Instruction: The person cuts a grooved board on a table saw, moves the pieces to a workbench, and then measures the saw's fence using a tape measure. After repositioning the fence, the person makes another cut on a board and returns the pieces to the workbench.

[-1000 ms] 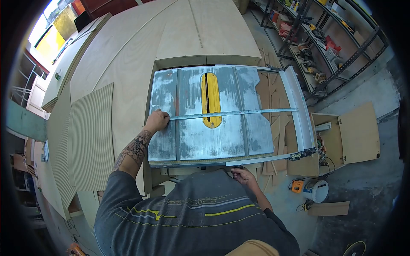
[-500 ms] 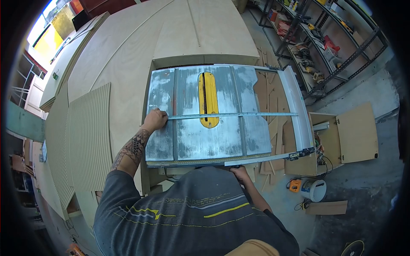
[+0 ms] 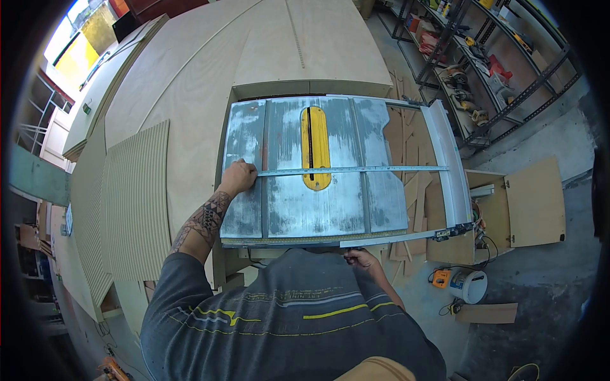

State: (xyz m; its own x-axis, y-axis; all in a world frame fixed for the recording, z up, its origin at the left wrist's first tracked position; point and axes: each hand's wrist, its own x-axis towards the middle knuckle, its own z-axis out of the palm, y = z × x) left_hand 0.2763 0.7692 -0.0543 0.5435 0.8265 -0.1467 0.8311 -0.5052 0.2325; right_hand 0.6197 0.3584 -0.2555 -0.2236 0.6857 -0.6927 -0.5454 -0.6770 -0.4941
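Note:
My left hand (image 3: 239,176) is closed around the left end of a long metal ruler (image 3: 286,171). The ruler lies across the table saw's grey metal top (image 3: 286,213), passing over the yellow blade insert (image 3: 322,147) with its dark slot. On the right, its far end reaches the saw's pale metal fence (image 3: 452,166). My right hand (image 3: 360,257) is low at the saw's front edge, just below the front rail (image 3: 389,239). Its fingers are curled at something dark that I cannot make out.
Large plywood panels (image 3: 190,95) and a ribbed panel (image 3: 136,203) lie at the left. Shelves (image 3: 489,70) with power tools stand back right. Nearer are an open wooden cabinet (image 3: 537,206), a white bucket (image 3: 469,287) and wood offcuts (image 3: 413,190) beneath the rails.
The whole view has shifted slightly. My left hand has edged a little to the right with the ruler's end, and my right hand has turned so that more of its fingers show.

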